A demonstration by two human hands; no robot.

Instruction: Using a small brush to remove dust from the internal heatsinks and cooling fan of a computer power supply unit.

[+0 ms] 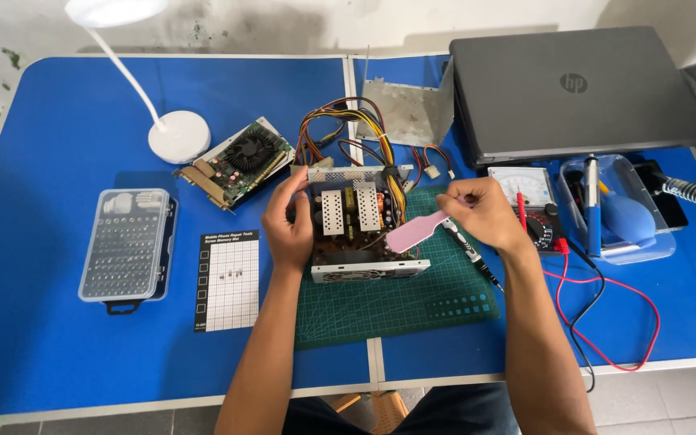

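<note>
Here we have our left hand (pixel 287 229) closed around the left wall of the opened power supply (pixel 360 225), which sits on the green cutting mat (pixel 412 310), while our right hand (pixel 481 213) pinches a pink flat pry tool (pixel 416 231) at its right edge; if the tool slips, we think it may scratch the board or pull the coloured wires (pixel 348 129)

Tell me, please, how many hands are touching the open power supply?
1: the left hand grips the left side of the power supply. The right hand holds a pink pry tool beside it, apparently not touching it.
</note>
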